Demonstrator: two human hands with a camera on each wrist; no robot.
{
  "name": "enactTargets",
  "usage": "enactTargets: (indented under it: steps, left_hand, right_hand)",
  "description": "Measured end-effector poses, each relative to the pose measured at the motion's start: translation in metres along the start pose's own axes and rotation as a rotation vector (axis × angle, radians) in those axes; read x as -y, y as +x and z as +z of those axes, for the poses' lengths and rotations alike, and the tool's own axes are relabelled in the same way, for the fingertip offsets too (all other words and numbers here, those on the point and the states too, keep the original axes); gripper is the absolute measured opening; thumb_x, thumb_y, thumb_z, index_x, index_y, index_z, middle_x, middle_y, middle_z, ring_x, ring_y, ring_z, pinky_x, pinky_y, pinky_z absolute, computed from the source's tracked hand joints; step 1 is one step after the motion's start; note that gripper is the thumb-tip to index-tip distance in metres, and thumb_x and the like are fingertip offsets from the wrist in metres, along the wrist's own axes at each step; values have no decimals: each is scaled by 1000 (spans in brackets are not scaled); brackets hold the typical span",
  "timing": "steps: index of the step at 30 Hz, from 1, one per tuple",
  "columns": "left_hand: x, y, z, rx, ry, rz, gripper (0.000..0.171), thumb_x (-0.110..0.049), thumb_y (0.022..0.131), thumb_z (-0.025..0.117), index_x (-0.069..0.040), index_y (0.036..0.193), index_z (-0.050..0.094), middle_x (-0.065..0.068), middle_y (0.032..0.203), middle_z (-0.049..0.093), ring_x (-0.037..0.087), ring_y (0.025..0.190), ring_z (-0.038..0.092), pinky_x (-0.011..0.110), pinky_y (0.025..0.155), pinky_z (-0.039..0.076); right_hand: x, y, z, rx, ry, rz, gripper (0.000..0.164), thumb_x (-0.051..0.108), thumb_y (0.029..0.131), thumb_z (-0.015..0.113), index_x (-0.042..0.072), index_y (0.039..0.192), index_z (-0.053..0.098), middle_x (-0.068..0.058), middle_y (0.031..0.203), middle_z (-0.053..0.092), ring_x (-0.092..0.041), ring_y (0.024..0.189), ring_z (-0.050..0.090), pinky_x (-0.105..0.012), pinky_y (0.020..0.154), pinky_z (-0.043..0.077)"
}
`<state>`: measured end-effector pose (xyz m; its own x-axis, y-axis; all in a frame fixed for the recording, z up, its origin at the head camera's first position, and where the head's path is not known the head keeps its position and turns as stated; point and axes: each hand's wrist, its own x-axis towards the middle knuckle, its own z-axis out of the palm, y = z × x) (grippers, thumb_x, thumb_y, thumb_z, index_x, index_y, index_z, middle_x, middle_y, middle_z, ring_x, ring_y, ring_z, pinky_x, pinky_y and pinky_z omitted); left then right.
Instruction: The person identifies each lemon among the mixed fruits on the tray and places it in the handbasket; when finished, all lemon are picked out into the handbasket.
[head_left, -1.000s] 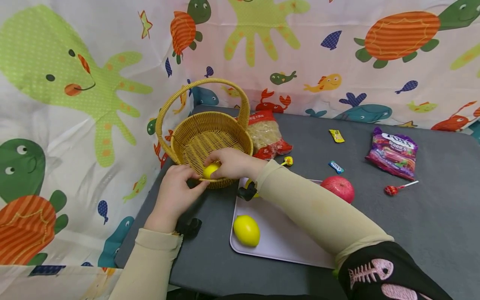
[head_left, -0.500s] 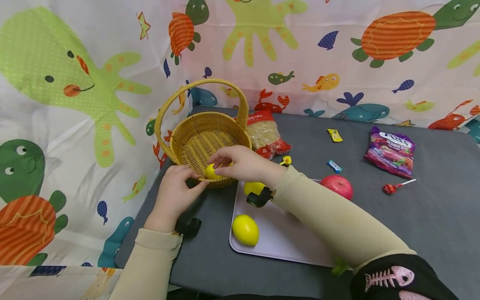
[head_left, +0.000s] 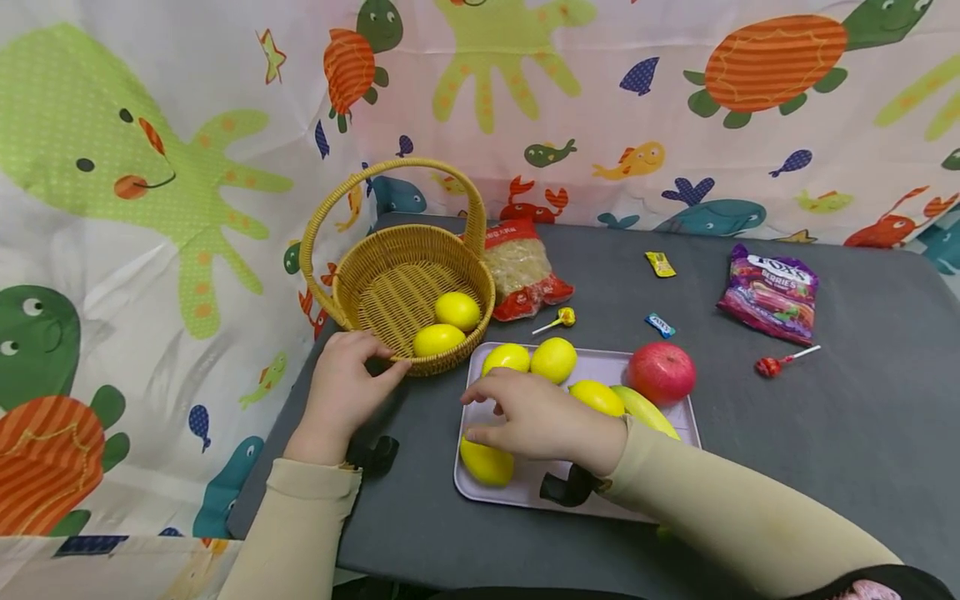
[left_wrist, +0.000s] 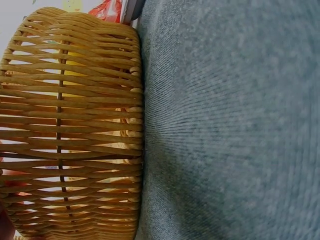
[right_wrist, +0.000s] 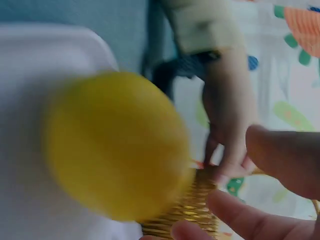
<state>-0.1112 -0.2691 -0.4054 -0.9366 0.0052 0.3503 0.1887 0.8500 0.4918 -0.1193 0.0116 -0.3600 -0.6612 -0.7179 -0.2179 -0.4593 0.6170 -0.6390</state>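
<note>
My left hand holds the near rim of a woven basket between thumb and fingers. Inside the basket are two yellow lemons, on its right side. My right hand is over the lilac tray, thumb and fingers apart, holding nothing. Just below its fingertips lies a lemon at the tray's front left corner; that same lemon looms blurred in the right wrist view. More lemons lie along the tray's back. The left wrist view shows mostly the basket's side.
A red round fruit and a long yellow-green fruit are on the tray's right. Behind stand a red-and-clear bag and a yellow lollipop. Farther right lie small wrapped candies, a purple candy bag and a red lollipop.
My right hand has let go of a lemon in the basket and moved right and toward me, over the tray's front lemon. My left hand has stayed at the basket rim.
</note>
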Motion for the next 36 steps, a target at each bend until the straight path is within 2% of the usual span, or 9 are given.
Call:
enactTargets:
  steps: [3,6,12,20,26,31,36]
  left_hand:
    - [2,0,0,-5,-9,-2,21,-33,83,84,-15,83,73,2,92,69,26,99,54,44,89,43]
    - [4,0,-1,-12,-12,-9,21,-33,83,84,-15,83,73,2,93,69,26,101,54,45,90,43]
    - [7,-1,-2,-20,-20,-16,22,-33,83,83,-13,84,73,2,93,69,26,101,54,46,90,43]
    - [8,-3,-1,-21,-22,-18,22,-33,84,83,-14,84,73,1,91,67,25,99,54,44,88,42]
    - [6,-3,0,-26,-27,3,20,-32,84,83,-15,83,71,1,89,67,25,97,53,43,87,42]
    - [5,-2,2,-29,-25,6,21,-31,83,84,-14,83,72,2,92,68,26,103,55,45,91,43]
    - [3,-2,3,-30,-29,11,22,-31,82,86,-13,83,72,4,96,70,28,109,56,46,96,44]
  right_hand:
    - [-6,-5,12,29,-29,15,58,48,85,78,24,135,62,0,128,62,-13,101,61,-37,91,52]
    - [-11,-6,21,35,-53,-8,64,48,81,82,24,137,60,2,131,59,-10,102,57,-36,95,50]
    - [-17,-5,31,47,-31,-37,60,40,80,85,27,133,60,7,128,57,-11,106,54,-37,99,46]
    - [-20,-3,31,69,67,-77,57,31,80,85,27,132,62,11,125,58,-9,105,53,-34,95,46]
    - [-13,3,8,36,194,-88,58,27,79,86,30,132,62,12,125,59,-13,106,56,-37,91,50]
    - [-10,18,-24,-73,270,-104,58,21,79,87,29,131,62,9,124,59,-21,109,56,-43,91,53]
    - [-12,45,-53,-175,271,-69,59,18,79,87,27,131,61,5,128,58,-23,110,56,-44,93,52]
